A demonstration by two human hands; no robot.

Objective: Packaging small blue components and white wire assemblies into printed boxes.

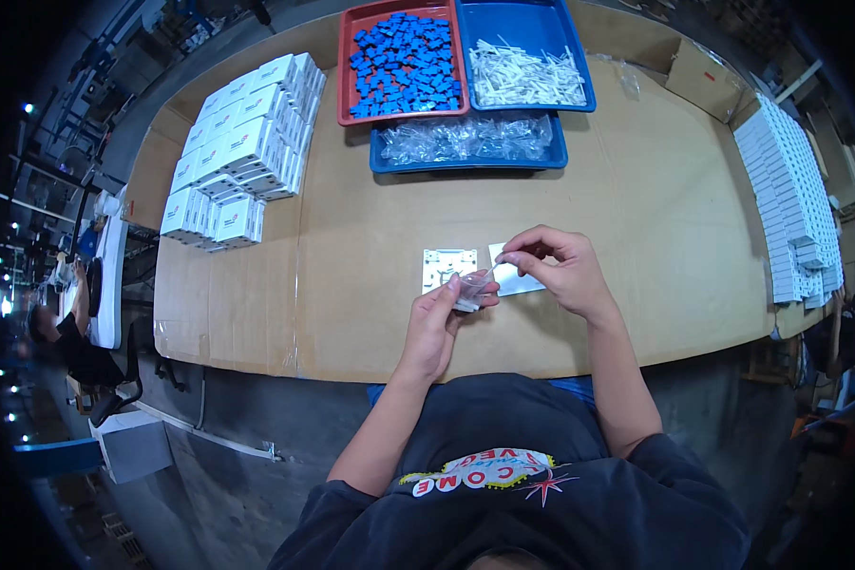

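Observation:
My left hand [434, 321] is closed around a small clear plastic bag [477, 284], with something white showing under it at the fingers. Just right of the bag, my right hand [558, 269] pinches thumb and finger together at the bag's upper edge. Something thin and pale runs from that pinch toward the bag, too small to name. Beyond my left fingers lies a white plate [437, 261] with cut-outs, partly hidden by the hand. A flat white piece [518, 279] rests on the cardboard under my right hand.
A red tray [345, 71] of blue pieces and a blue tray [582, 57] of white sticks stand at the back. Before them sits another blue tray [385, 165] of clear bags. White boxes [237, 142] are stacked left, more white stacks [784, 195] right. A person [81, 332] sits far left.

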